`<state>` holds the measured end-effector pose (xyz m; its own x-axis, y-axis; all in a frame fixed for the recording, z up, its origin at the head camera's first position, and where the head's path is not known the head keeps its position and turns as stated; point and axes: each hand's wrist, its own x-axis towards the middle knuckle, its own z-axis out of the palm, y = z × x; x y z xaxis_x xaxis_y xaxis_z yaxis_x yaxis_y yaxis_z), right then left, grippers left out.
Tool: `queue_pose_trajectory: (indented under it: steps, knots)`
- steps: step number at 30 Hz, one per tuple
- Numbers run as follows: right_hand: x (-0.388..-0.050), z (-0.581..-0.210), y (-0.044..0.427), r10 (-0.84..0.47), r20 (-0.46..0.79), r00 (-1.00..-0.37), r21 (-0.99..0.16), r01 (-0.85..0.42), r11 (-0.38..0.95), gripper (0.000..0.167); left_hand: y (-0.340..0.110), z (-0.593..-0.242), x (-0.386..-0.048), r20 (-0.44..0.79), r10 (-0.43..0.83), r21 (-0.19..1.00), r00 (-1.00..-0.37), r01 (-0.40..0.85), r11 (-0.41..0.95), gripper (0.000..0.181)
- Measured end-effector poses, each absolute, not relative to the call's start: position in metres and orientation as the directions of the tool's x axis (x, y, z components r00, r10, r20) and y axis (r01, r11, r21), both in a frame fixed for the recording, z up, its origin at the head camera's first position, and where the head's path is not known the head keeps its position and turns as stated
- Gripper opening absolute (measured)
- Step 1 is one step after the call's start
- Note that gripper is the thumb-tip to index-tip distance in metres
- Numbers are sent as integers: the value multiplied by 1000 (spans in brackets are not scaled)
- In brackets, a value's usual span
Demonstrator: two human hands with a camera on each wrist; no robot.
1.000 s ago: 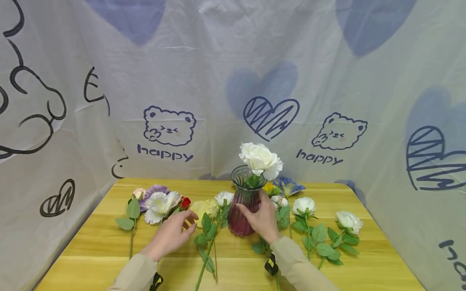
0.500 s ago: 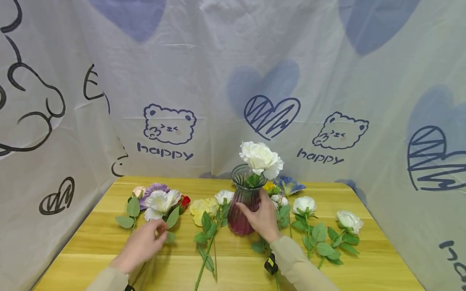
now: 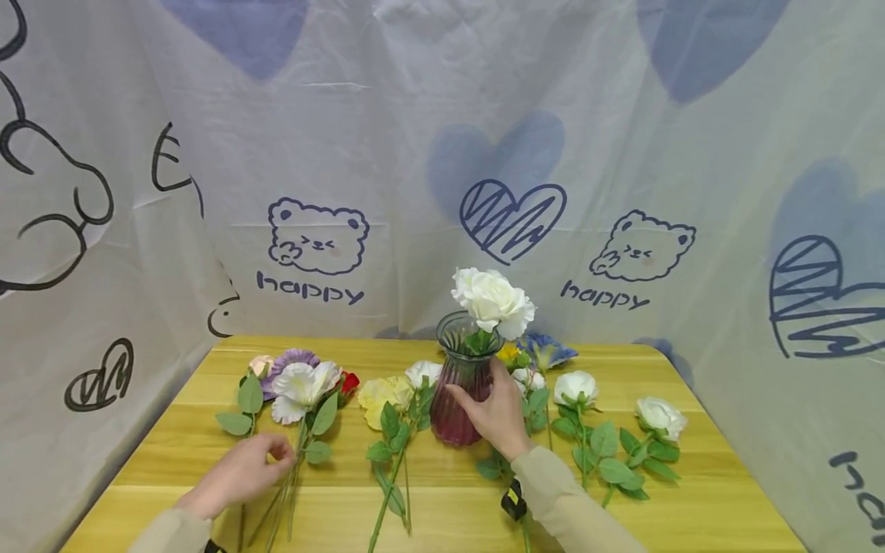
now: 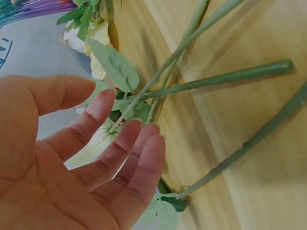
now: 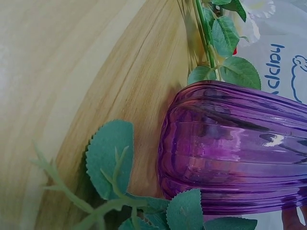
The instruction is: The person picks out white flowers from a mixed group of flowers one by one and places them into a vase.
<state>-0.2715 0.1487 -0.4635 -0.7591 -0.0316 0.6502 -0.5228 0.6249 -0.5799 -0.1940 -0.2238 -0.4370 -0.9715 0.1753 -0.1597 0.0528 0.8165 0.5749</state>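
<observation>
The right hand (image 3: pixel 499 411) grips the side of a ribbed purple glass vase (image 3: pixel 456 407), thumb in front; one white flower (image 3: pixel 494 301) stands in it, leaning right. In the right wrist view the vase (image 5: pixel 235 148) fills the right side. The left hand (image 3: pixel 242 472) hovers at the stems of the left flower group, fingers loosely bent and holding nothing. From the left wrist view, the fingers of the left hand (image 4: pixel 96 153) are parted beside several crossing green stems (image 4: pixel 225 79). A large white flower (image 3: pixel 303 390) tops that group.
On the wooden table (image 3: pixel 332 530), a yellow flower (image 3: pixel 386 399) lies left of the vase. White roses (image 3: pixel 575 389) and a blue flower (image 3: pixel 546 351) lie to its right. A red flower (image 3: pixel 349 382) and purple flower (image 3: pixel 293 361) are at left. A printed curtain (image 3: pixel 415 153) hangs behind.
The left hand has moved left and toward the near edge, from beside the yellow flower to the left group's stems. The right hand has kept its grip on the vase.
</observation>
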Motion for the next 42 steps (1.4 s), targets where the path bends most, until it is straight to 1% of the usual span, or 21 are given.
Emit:
queue_pose_trajectory:
  steps: [6,13,15,17,21,27,34,37,42]
  knots:
    - [-273,-463,149,-29,655,-755,-580,-527,621,64,-223,-441,-192,-201,192,624,-961,26,781,9]
    - [-274,-461,149,-22,664,-748,-573,-528,627,63,-221,-448,-197,-169,276,619,-946,116,777,14]
    - [-274,-460,149,-25,667,-744,-568,-531,628,63,-220,-451,-199,-168,283,625,-944,120,771,15]
    - [-273,-459,149,-29,670,-742,-564,-535,629,64,-218,-454,-200,-171,280,619,-945,118,776,14]
    - [-272,-460,149,-33,662,-749,-571,-532,626,66,-216,-458,-201,-211,245,603,-946,72,794,14]
    - [-271,-462,149,-26,657,-754,-579,-526,623,64,-214,-460,-201,-241,198,591,-950,18,806,18]
    - [-271,-462,149,-24,646,-763,-584,-515,627,64,-217,-457,-200,-202,191,582,-960,39,812,21]
    - [-270,-462,150,-27,644,-764,-584,-514,628,64,-218,-458,-200,-180,186,586,-966,47,809,18]
    - [-270,-462,149,-29,640,-768,-588,-514,624,65,-220,-458,-198,-104,175,594,-979,80,801,12]
